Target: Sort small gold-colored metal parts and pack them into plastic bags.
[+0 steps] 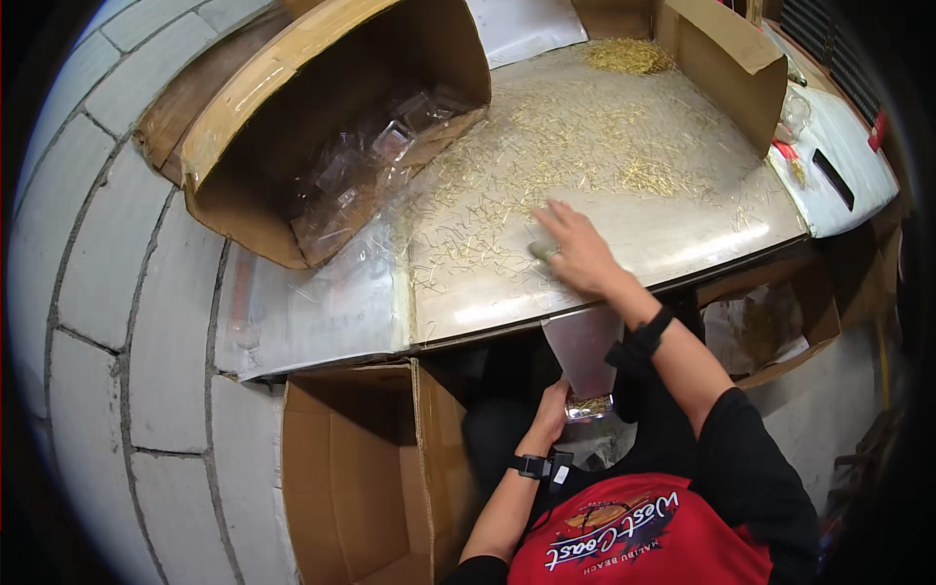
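Observation:
My right hand (pixel 577 255) is over the front part of the worktop (pixel 468 317), fingers stretched out and slightly blurred. A greyish-green covering shows at its thumb tip. Thin gold-coloured pins or nails (pixel 546 166) lie scattered over the worktop, just beyond this hand. Below the front edge, my left hand (pixel 552 409) grips a small clear plastic box (pixel 590 408) with gold pieces inside. Directly above the box hangs a translucent chute (pixel 582 343), narrowing downward from the worktop edge. Whether chute and box touch, I cannot tell.
A tipped cardboard box (pixel 331 127) of clear plastic boxes stands at the left. An open carton (pixel 356 468) sits below it, another carton (pixel 770 322) under the right side. A denser gold heap (pixel 629 56) lies at the back. A dark flat object (pixel 833 179) rests far right.

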Motion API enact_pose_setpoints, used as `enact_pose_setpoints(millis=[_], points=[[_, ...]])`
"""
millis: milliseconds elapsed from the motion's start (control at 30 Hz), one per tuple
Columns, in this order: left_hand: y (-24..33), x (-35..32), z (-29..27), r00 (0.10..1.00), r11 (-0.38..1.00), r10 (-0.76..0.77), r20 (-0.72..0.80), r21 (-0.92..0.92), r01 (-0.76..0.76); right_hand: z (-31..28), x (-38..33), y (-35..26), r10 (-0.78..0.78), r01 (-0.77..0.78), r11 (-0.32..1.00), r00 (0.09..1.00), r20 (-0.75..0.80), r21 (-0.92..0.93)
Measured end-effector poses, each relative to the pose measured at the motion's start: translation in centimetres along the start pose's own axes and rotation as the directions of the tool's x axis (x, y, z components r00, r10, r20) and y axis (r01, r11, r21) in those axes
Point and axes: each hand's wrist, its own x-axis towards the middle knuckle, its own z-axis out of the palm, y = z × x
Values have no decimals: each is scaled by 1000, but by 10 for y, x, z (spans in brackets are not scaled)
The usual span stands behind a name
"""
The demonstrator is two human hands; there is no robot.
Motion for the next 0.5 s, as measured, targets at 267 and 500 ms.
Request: enact_pose_setpoints(millis=[267, 500], points=[[-4, -3, 10, 998, 994, -62, -10, -96, 60, 20, -62, -48, -161, 162, 985, 986, 32, -60], [-5, -6, 14, 998, 996, -39, 48, -81, 43, -69, -136, -55, -140, 144, 989, 981, 135, -21]])
